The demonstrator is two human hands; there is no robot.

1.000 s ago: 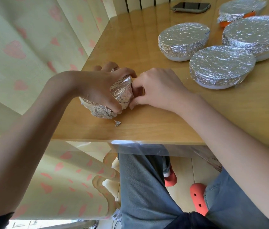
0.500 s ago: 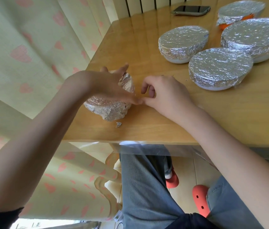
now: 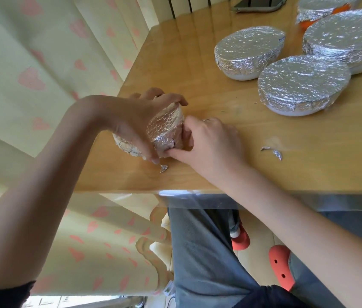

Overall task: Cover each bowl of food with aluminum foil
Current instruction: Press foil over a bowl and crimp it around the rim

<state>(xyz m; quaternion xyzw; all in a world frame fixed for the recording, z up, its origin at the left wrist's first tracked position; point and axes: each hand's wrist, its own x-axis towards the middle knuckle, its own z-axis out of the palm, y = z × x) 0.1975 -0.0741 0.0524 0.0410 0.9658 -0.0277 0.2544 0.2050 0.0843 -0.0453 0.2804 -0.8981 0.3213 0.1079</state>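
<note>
- The left hand (image 3: 135, 121) is curling over a small foil-wrapped bowl (image 3: 164, 127), thumb and fingers wrapping its sides and tipping it on edge near the front left corner of the wooden table (image 3: 197, 63).
- The right hand (image 3: 208, 141) is pressing against the bowl's right side, its fingertips (image 3: 173, 152) pinching the foil at the lower rim.
- Two foil scraps are lying on the table: one (image 3: 163, 168) just below the bowl, another (image 3: 274, 152) to the right of the right hand.
- Four foil-covered bowls are sitting well apart at the far right: two white ones (image 3: 248, 52) (image 3: 302, 85), a larger one (image 3: 351, 36) and an orange one (image 3: 322, 7).
- A phone (image 3: 257, 4) is lying face up at the far edge; no writing is legible anywhere.
</note>
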